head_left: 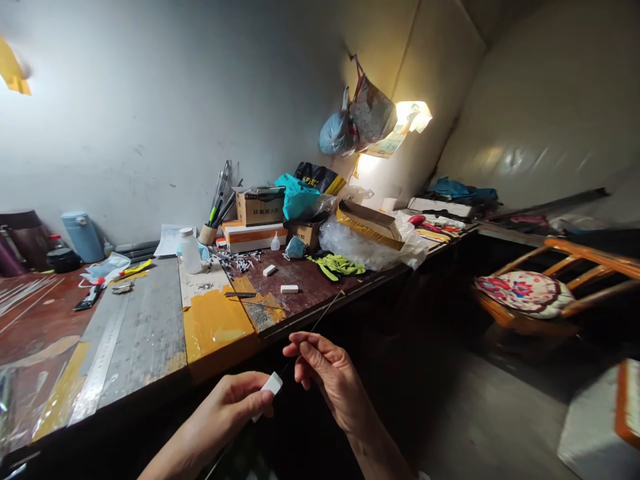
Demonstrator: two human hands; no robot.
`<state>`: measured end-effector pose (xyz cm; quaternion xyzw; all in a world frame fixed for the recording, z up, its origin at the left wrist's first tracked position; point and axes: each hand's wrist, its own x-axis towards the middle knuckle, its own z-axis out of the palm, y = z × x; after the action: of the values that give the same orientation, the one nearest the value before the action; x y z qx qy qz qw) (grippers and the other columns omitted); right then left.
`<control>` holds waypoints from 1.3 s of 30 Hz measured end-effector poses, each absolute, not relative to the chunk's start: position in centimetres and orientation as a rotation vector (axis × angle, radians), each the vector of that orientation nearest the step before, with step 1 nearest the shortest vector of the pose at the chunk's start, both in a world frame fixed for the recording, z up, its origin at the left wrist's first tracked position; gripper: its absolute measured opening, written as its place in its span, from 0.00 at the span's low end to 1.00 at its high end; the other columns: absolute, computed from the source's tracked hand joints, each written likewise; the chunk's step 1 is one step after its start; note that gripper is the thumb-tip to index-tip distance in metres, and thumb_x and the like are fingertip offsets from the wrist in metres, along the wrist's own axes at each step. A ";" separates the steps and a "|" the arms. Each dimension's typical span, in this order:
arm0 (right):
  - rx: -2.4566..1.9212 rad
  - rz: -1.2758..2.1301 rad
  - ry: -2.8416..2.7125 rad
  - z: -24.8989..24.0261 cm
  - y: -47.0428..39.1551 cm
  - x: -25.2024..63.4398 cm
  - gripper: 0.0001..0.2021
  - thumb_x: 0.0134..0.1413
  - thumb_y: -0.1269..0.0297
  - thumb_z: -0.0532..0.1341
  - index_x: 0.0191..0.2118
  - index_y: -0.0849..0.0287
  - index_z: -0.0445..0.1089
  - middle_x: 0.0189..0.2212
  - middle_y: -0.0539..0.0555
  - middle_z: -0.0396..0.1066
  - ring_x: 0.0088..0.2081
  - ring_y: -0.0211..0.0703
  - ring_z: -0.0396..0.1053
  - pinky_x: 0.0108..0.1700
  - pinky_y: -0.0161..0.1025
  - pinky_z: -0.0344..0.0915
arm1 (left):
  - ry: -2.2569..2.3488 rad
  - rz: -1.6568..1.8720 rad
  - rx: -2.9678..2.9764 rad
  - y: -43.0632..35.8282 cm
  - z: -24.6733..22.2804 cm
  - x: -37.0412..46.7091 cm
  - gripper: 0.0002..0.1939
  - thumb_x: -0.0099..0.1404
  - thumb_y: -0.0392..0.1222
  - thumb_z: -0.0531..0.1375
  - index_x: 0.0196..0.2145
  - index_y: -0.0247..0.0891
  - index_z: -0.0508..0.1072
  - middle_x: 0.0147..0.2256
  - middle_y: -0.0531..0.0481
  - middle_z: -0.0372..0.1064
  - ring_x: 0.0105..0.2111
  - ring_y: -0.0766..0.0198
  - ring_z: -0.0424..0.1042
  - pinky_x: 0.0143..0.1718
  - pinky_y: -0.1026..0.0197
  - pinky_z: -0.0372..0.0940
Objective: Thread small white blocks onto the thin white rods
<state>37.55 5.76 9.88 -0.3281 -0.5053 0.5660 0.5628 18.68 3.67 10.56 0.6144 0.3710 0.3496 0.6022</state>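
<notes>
Held between thumb and fingers of my left hand [237, 405] is a small white block [273, 383], tilted, in front of the bench edge. My right hand [320, 363] pinches a thin dark wire or rod [327, 308] that slants up to the right past my fingers. A thin line also runs from the block toward my right hand, and another shows below my left wrist; whether they are one piece I cannot tell. Two similar white blocks [289, 289] lie on the bench beyond my hands, near a thin dark strip [240, 294].
The workbench [150, 333] carries a steel ruler [103, 353], a white bottle [190, 250], scattered small pins [243, 261], yellow-green gloves [340, 265] and an open carton [370, 225]. A wooden chair [595, 267] with a patterned cushion stands right. A white box [593, 420] sits lower right.
</notes>
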 end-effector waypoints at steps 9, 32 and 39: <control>-0.915 1.274 -1.052 7.7 6.6 35.4 0.15 0.49 0.55 0.67 0.29 0.62 0.67 0.24 0.48 0.72 0.21 0.30 0.64 0.24 0.30 0.61 | 1.061 0.871 1.444 2.7 6.8 17.3 0.17 0.62 0.52 0.59 0.41 0.38 0.79 0.32 0.48 0.71 0.33 0.58 0.64 0.34 0.63 0.57; -0.943 1.290 -1.265 5.7 8.7 32.9 0.19 0.51 0.48 0.63 0.34 0.60 0.66 0.25 0.50 0.71 0.22 0.33 0.66 0.24 0.31 0.63 | 1.205 0.931 1.488 2.1 5.4 13.8 0.18 0.65 0.54 0.55 0.38 0.38 0.75 0.31 0.51 0.69 0.33 0.60 0.64 0.34 0.63 0.58; -0.911 1.192 -1.654 5.7 8.3 30.1 0.15 0.60 0.50 0.55 0.36 0.59 0.67 0.27 0.50 0.68 0.29 0.38 0.68 0.34 0.35 0.66 | 1.426 1.192 1.225 -0.8 4.6 7.3 0.23 0.61 0.62 0.55 0.28 0.37 0.70 0.23 0.54 0.60 0.25 0.64 0.58 0.28 0.63 0.55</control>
<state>30.11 8.33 5.74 -0.3666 -0.6656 0.4797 0.4388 7.28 -0.77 4.55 0.4935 0.5747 0.4805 0.4419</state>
